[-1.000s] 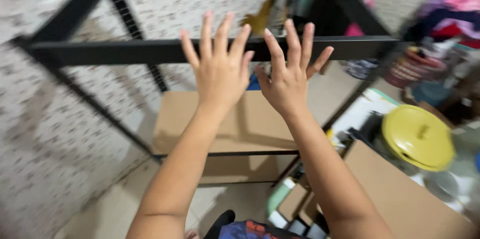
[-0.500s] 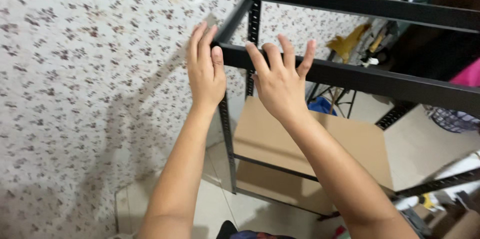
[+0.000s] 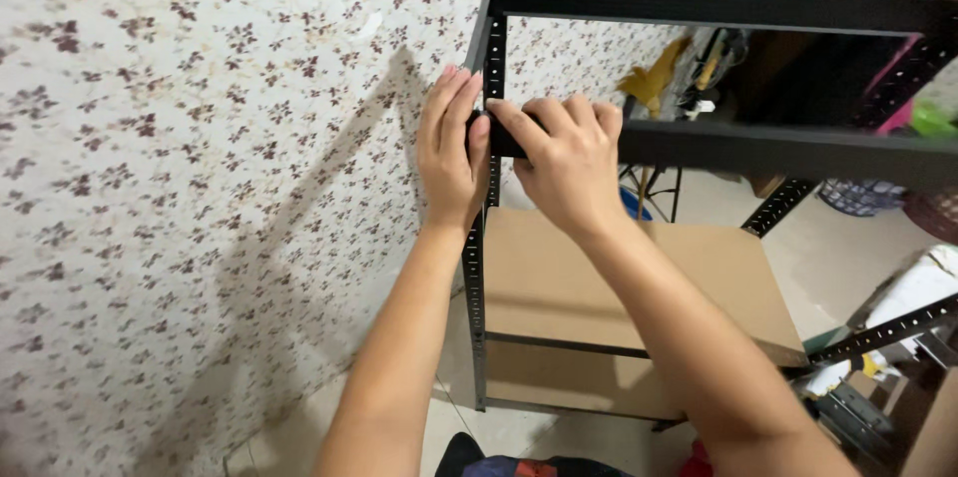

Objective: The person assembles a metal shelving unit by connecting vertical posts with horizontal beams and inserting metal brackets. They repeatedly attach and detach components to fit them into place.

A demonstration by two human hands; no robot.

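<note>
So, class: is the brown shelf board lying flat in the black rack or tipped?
Flat: the brown shelf board lies level inside the black rack, resting on its lower rails.

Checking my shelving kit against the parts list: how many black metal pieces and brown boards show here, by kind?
Black horizontal beams: 2
Black slotted posts: 3
Brown shelf boards: 2
Total: 7
Left hand and right hand grip the near corner.
</note>
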